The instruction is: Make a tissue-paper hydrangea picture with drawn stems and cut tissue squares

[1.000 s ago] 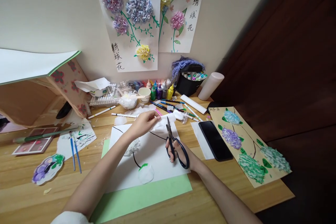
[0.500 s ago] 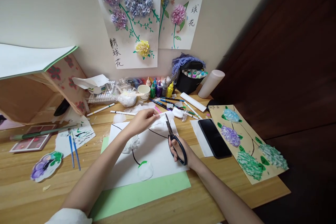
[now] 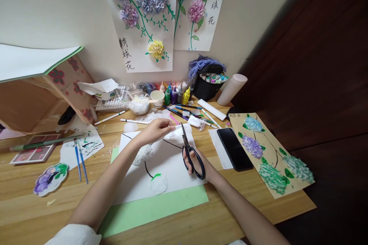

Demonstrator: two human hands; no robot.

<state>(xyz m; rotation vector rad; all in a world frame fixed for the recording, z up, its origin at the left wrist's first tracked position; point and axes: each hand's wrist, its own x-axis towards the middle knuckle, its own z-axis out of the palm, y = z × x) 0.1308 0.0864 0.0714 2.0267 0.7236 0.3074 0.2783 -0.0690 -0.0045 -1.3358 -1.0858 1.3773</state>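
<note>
My left hand (image 3: 157,130) pinches a strip of white tissue paper (image 3: 176,133) over the top of the drawing sheet. In my right hand (image 3: 198,162) are black-handled scissors (image 3: 186,145), blades pointing up and away, their tips at the tissue strip. Beneath both hands lies a white drawing sheet (image 3: 178,176) with black curved stems. A crumpled white paper flower (image 3: 143,155) sits on it by my left forearm. Lower down is a round white patch (image 3: 158,184) with a green edge on top. A green sheet (image 3: 161,214) shows below the white one.
A phone (image 3: 234,149) lies right of the drawing, beside a finished flower picture (image 3: 271,149). Paint bottles (image 3: 174,95), a paper cup (image 3: 157,98), scattered pens (image 3: 184,113) and a black marker case (image 3: 207,86) line the back. At left are paintbrushes (image 3: 80,160) and a box (image 3: 69,84).
The scissors' handles have spread wider apart in my right hand. My left hand stays on the tissue strip, and the whole view has shifted slightly.
</note>
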